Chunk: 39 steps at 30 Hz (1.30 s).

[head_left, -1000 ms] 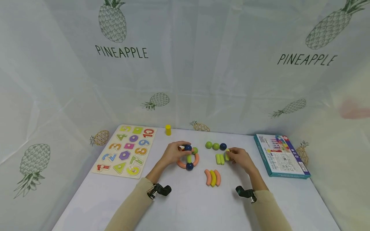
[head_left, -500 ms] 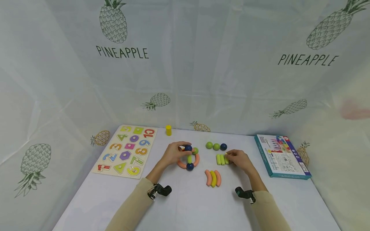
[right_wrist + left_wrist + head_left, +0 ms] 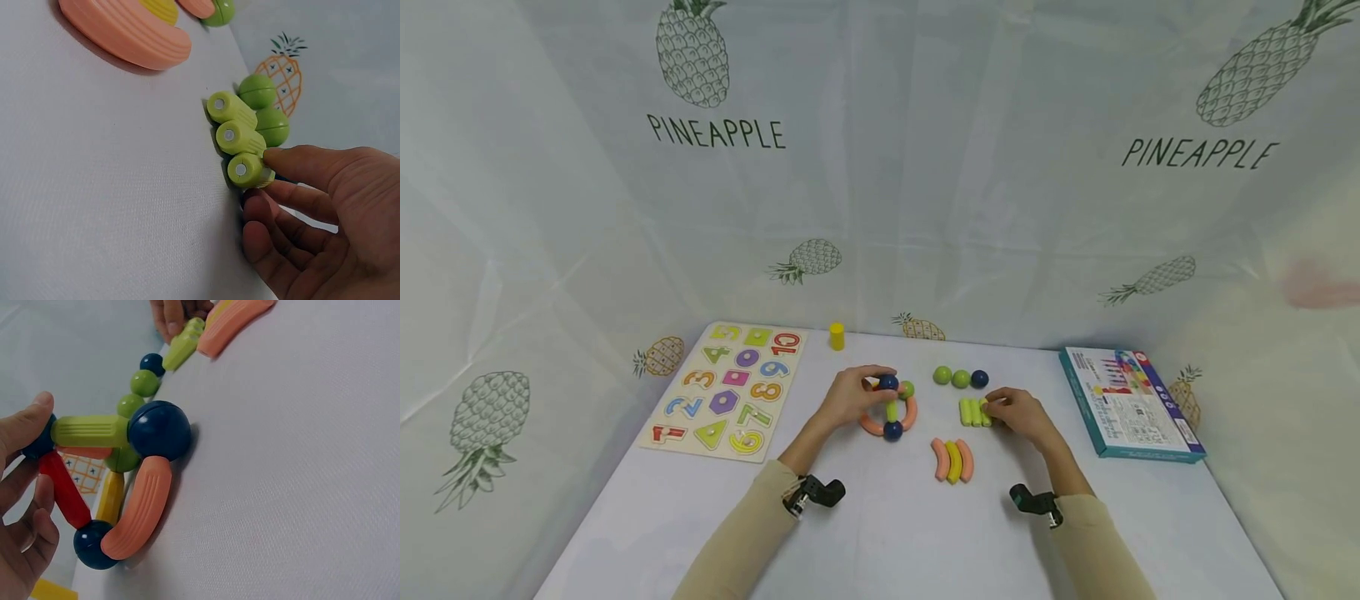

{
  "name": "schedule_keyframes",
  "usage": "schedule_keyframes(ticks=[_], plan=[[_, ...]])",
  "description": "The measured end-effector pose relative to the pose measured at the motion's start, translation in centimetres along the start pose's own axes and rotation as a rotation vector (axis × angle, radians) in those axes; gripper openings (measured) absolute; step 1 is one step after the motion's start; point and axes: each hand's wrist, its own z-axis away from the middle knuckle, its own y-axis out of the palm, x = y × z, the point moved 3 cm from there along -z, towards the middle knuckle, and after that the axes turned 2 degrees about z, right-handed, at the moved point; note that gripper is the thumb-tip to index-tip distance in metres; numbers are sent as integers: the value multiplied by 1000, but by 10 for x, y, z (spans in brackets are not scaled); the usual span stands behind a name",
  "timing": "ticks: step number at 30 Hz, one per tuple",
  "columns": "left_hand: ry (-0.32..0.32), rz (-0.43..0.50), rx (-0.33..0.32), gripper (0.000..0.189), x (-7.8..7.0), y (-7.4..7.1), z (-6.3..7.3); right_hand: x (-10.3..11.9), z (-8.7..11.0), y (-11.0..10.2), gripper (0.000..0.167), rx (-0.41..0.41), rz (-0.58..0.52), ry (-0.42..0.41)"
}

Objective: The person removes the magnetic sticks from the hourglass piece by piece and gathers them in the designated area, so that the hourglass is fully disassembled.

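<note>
My left hand (image 3: pixel 850 395) holds the navy ball (image 3: pixel 41 439) at the top of a magnetic ball-and-rod frame. From that ball a light green rod (image 3: pixel 90 431) and a red rod (image 3: pixel 64 489) run down to other navy balls. Curved coral rods (image 3: pixel 141 506) and a green ball (image 3: pixel 907 389) also belong to the frame, partly hidden by the hand. My right hand (image 3: pixel 1021 414) pinches the rightmost of three short green rods; this end rod (image 3: pixel 244 170) lies against the middle rod (image 3: pixel 237 137) on the table.
Behind the rods sit two green balls (image 3: pixel 942 375) and a navy ball (image 3: pixel 980 379). Nearer lie two coral curved rods and a yellow one (image 3: pixel 953 462). A number puzzle board (image 3: pixel 722 392) lies left, a box (image 3: pixel 1131 404) right, a yellow cylinder (image 3: pixel 837 336) at the back.
My right hand has brought its green rod left and down onto the table, beside the other two. The left hand stays on the frame.
</note>
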Motion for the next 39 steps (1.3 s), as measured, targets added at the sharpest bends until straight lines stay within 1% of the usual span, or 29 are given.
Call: schedule_keyframes(ticks=[4, 11, 13, 16, 20, 22, 25, 29, 32, 35, 39], plan=[[-10, 0, 2, 41, -1, -1, 1, 0, 0, 0, 40, 9, -5, 5], [-45, -44, 4, 44, -4, 1, 2, 3, 2, -1, 40, 13, -17, 12], [-60, -46, -1, 44, -4, 1, 2, 3, 2, -2, 40, -4, -13, 10], [-74, -52, -2, 44, -3, 2, 2, 3, 2, -3, 38, -54, 1, 17], [-64, -64, 2, 42, -2, 3, 3, 7, 1, -2, 37, -132, 10, -16], [-47, -69, 9, 42, -3, 3, 3, 14, 1, 0, 36, -157, -11, -50], [-21, -72, 28, 41, -4, 4, 3, 34, 2, 9, 33, -171, -46, -124], [-5, -80, 44, 42, -8, 6, 3, 70, 2, 30, 30, -132, -50, -256], [3, -93, 43, 47, -9, 7, 2, 95, 0, 50, 29, -75, -37, -339], [9, -97, 45, 49, -10, 7, 1, 111, -2, 68, 31, -23, -47, -369], [12, -87, 44, 42, -9, 5, 2, 122, -4, 84, 31, 1, -57, -368]])
